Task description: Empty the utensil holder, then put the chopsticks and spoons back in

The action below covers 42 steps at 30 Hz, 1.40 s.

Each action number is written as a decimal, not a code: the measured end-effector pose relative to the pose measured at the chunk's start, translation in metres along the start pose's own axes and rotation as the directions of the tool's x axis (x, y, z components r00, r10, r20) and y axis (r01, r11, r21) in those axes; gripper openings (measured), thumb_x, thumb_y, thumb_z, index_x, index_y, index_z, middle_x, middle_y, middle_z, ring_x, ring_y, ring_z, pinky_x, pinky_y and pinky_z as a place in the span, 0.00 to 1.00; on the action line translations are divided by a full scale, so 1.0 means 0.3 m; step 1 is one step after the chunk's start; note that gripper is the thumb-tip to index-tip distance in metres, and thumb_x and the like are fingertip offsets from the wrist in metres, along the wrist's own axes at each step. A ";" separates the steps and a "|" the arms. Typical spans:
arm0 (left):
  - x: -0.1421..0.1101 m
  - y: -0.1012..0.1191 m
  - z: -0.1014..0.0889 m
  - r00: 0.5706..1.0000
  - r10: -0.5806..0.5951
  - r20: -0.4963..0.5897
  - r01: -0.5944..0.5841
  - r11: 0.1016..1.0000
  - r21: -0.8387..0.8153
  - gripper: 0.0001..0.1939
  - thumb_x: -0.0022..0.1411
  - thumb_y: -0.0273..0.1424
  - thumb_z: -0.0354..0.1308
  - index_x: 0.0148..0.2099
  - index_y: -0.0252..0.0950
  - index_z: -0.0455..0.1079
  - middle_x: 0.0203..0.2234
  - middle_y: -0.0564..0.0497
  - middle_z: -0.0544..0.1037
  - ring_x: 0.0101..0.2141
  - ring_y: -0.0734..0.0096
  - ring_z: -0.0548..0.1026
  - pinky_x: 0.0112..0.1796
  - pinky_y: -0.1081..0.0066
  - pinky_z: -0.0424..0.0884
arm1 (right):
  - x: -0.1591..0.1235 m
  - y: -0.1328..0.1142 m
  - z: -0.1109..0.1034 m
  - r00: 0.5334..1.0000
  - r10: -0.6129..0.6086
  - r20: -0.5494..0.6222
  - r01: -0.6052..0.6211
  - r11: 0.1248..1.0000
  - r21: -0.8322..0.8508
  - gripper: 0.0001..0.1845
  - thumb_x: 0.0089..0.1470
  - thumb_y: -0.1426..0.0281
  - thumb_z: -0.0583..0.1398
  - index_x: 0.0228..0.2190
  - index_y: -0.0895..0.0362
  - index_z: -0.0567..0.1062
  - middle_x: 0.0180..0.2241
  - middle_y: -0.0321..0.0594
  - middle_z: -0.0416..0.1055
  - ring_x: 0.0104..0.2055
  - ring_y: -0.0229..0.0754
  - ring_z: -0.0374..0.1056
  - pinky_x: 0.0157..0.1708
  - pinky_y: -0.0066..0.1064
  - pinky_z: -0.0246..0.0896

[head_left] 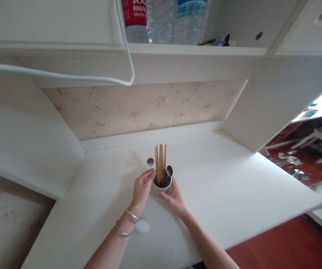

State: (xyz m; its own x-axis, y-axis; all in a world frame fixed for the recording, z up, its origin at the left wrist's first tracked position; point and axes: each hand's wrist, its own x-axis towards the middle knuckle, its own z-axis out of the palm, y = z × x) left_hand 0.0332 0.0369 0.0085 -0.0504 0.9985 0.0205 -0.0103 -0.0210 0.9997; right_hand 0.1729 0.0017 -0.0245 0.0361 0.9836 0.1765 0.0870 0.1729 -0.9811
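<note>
A small white cup stands on the white desk, holding several wooden chopsticks and a dark metal spoon. My left hand pinches the handle of a second spoon at the cup's left rim, its bowl pointing up. My right hand wraps around the cup's lower right side. Two silver bangles sit on my left wrist.
A shelf above carries water bottles, one with a red label. A white cable hangs under the left cabinet. Floral wallpaper backs the desk. Red wooden floor and white furniture lie to the right.
</note>
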 end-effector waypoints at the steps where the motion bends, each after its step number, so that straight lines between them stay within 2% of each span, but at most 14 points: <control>1: 0.000 -0.002 -0.004 1.000 -0.015 0.009 0.015 1.000 -0.014 0.20 0.58 0.43 0.58 0.48 0.36 0.74 0.47 0.48 0.77 0.51 0.61 0.71 0.54 0.59 0.63 | 0.000 -0.001 -0.001 1.000 0.000 0.000 0.000 1.000 -0.009 0.38 0.43 0.63 0.67 0.55 0.52 0.63 0.53 0.44 0.68 0.56 0.54 0.63 0.56 0.52 0.54; 4: -0.008 0.003 -0.027 0.998 -0.045 0.049 0.047 0.998 -0.030 0.22 0.60 0.43 0.56 0.53 0.37 0.71 0.50 0.48 0.75 0.53 0.60 0.69 0.55 0.59 0.62 | 0.001 -0.004 -0.004 1.000 -0.001 0.017 0.001 1.000 -0.011 0.37 0.44 0.62 0.67 0.55 0.52 0.64 0.52 0.45 0.69 0.55 0.54 0.64 0.55 0.52 0.56; 7: -0.021 0.015 -0.057 0.969 -0.023 0.246 0.031 0.999 -0.026 0.26 0.59 0.41 0.58 0.57 0.38 0.66 0.55 0.47 0.70 0.55 0.59 0.67 0.55 0.62 0.63 | 0.003 -0.010 -0.008 0.999 -0.001 0.051 0.001 1.000 -0.009 0.36 0.44 0.60 0.67 0.54 0.52 0.64 0.51 0.46 0.70 0.53 0.54 0.65 0.53 0.52 0.58; 10: -0.024 0.013 -0.075 0.910 0.013 0.414 -0.017 1.000 0.006 0.39 0.51 0.36 0.67 0.62 0.39 0.57 0.60 0.45 0.64 0.56 0.57 0.65 0.55 0.62 0.62 | 0.006 -0.017 -0.013 0.994 -0.019 0.105 0.024 0.999 -0.046 0.34 0.47 0.60 0.65 0.55 0.52 0.63 0.53 0.44 0.68 0.55 0.53 0.64 0.54 0.49 0.58; 14: -0.006 -0.007 -0.071 0.903 0.038 0.427 -0.078 0.994 0.076 0.45 0.44 0.33 0.71 0.63 0.37 0.56 0.57 0.42 0.67 0.53 0.57 0.68 0.55 0.59 0.62 | 0.001 -0.026 -0.032 0.986 -0.065 0.154 0.094 0.977 -0.191 0.34 0.47 0.63 0.64 0.56 0.53 0.62 0.56 0.45 0.63 0.59 0.53 0.57 0.58 0.49 0.52; 17: 0.007 -0.013 -0.070 0.900 0.069 0.429 -0.129 0.985 0.113 0.40 0.43 0.33 0.71 0.59 0.36 0.61 0.53 0.42 0.71 0.52 0.55 0.69 0.53 0.59 0.64 | -0.043 -0.051 -0.043 0.996 -0.090 -0.006 0.080 0.913 -0.400 0.38 0.46 0.69 0.62 0.58 0.53 0.58 0.59 0.46 0.57 0.63 0.54 0.50 0.60 0.51 0.47; 20: 0.012 -0.014 -0.082 0.914 0.063 0.401 -0.122 0.985 0.125 0.38 0.42 0.34 0.71 0.57 0.38 0.63 0.49 0.43 0.74 0.48 0.56 0.72 0.50 0.60 0.67 | -0.130 -0.114 -0.013 0.986 -0.102 -0.132 0.013 0.837 -0.547 0.30 0.49 0.73 0.55 0.55 0.54 0.61 0.51 0.47 0.65 0.54 0.51 0.61 0.51 0.47 0.59; 22: 0.013 -0.015 -0.093 0.926 0.064 0.372 -0.119 0.985 0.126 0.38 0.42 0.34 0.71 0.56 0.38 0.64 0.47 0.44 0.75 0.46 0.58 0.74 0.49 0.60 0.68 | -0.194 -0.164 0.048 0.998 -0.042 0.057 0.067 0.808 -0.586 0.22 0.52 0.73 0.53 0.51 0.52 0.64 0.40 0.42 0.73 0.41 0.46 0.70 0.39 0.37 0.66; 24: 0.013 -0.017 -0.101 0.933 0.073 0.352 -0.126 0.983 0.131 0.37 0.41 0.34 0.70 0.55 0.38 0.64 0.47 0.45 0.75 0.45 0.59 0.74 0.48 0.61 0.68 | -0.244 -0.203 0.132 0.941 0.062 0.333 0.179 0.744 -0.644 0.19 0.56 0.69 0.53 0.50 0.49 0.66 0.32 0.38 0.76 0.32 0.44 0.73 0.32 0.32 0.66; 25: 0.013 -0.017 -0.104 0.934 0.074 0.349 -0.127 0.983 0.132 0.37 0.41 0.34 0.70 0.55 0.38 0.65 0.46 0.45 0.75 0.45 0.59 0.74 0.48 0.61 0.68 | -0.260 -0.215 0.177 0.908 0.099 0.407 0.231 0.692 -0.684 0.19 0.58 0.67 0.52 0.51 0.49 0.66 0.30 0.38 0.76 0.29 0.45 0.73 0.29 0.33 0.66; 30: 0.000 -0.017 -0.117 0.940 0.061 0.335 -0.107 0.987 0.121 0.36 0.42 0.33 0.70 0.54 0.39 0.65 0.47 0.45 0.75 0.46 0.57 0.74 0.47 0.62 0.69 | -0.245 -0.205 0.328 0.796 0.268 0.543 0.424 0.393 -0.816 0.23 0.56 0.71 0.54 0.54 0.61 0.65 0.30 0.50 0.77 0.29 0.53 0.75 0.26 0.37 0.66; 34: -0.009 -0.015 -0.131 0.948 0.058 0.313 -0.104 0.986 0.131 0.35 0.43 0.34 0.70 0.54 0.40 0.64 0.47 0.47 0.75 0.46 0.58 0.74 0.47 0.62 0.69 | -0.204 -0.189 0.341 0.738 0.362 0.569 0.460 0.347 -0.817 0.16 0.48 0.80 0.57 0.42 0.62 0.73 0.31 0.51 0.77 0.32 0.51 0.75 0.28 0.34 0.67; 39: 0.000 -0.019 -0.144 0.946 0.058 0.320 -0.102 0.987 0.122 0.33 0.43 0.33 0.70 0.53 0.40 0.66 0.46 0.46 0.75 0.45 0.57 0.74 0.48 0.60 0.69 | -0.222 -0.175 0.262 0.821 0.324 0.471 0.355 0.357 -0.864 0.10 0.52 0.79 0.57 0.38 0.59 0.73 0.29 0.48 0.77 0.31 0.50 0.76 0.26 0.30 0.63; 42: 0.007 -0.026 -0.153 0.954 0.048 0.294 -0.087 0.989 0.120 0.34 0.43 0.34 0.70 0.53 0.40 0.66 0.46 0.45 0.75 0.46 0.56 0.74 0.48 0.58 0.69 | -0.255 -0.169 0.155 0.869 0.295 0.396 0.230 0.468 -0.853 0.07 0.55 0.76 0.55 0.34 0.54 0.72 0.27 0.41 0.78 0.29 0.46 0.75 0.25 0.27 0.60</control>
State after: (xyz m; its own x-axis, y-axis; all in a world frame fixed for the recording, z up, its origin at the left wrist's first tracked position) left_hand -0.0125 0.0369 0.0003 0.2454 0.9668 0.0713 0.1136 -0.1017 0.9883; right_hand 0.1195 -0.0801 0.0079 -0.3377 0.9263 -0.1675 0.8985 0.2642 -0.3506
